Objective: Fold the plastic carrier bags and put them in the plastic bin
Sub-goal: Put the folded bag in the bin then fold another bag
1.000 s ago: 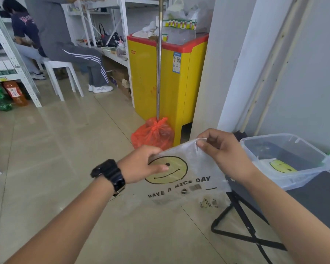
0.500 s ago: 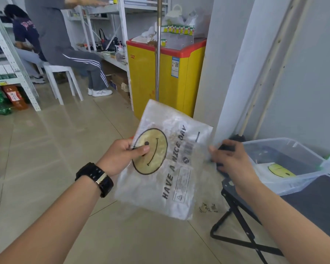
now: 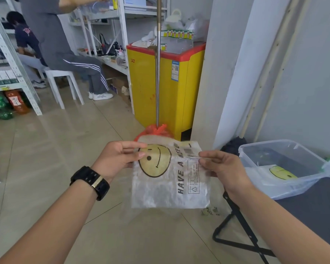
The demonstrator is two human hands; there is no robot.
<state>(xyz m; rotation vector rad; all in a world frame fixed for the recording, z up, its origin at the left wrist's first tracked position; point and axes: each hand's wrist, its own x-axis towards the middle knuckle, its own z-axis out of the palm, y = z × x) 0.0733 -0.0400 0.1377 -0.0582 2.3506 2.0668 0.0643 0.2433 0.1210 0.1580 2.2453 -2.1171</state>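
A clear plastic carrier bag (image 3: 170, 180) with a yellow smiley face and "HAVE A" print hangs in front of me, its top part folded over. My left hand (image 3: 118, 157) pinches its upper left edge beside the smiley. My right hand (image 3: 219, 164) pinches the upper right edge. To the right, a clear plastic bin (image 3: 271, 147) sits on a dark table, and a folded smiley bag (image 3: 280, 173) lies inside it.
The dark folding table (image 3: 312, 210) with black legs stands at the right. Ahead are a yellow chest freezer (image 3: 166, 88), a metal pole (image 3: 157, 73) and a red bag (image 3: 154, 131) at its foot. Two people sit by white shelves at the back left. Tiled floor lies below.
The bag was turned upright, then lowered with its top part folded over. My right hand, off the bag half a second ago, now pinches its upper right edge.
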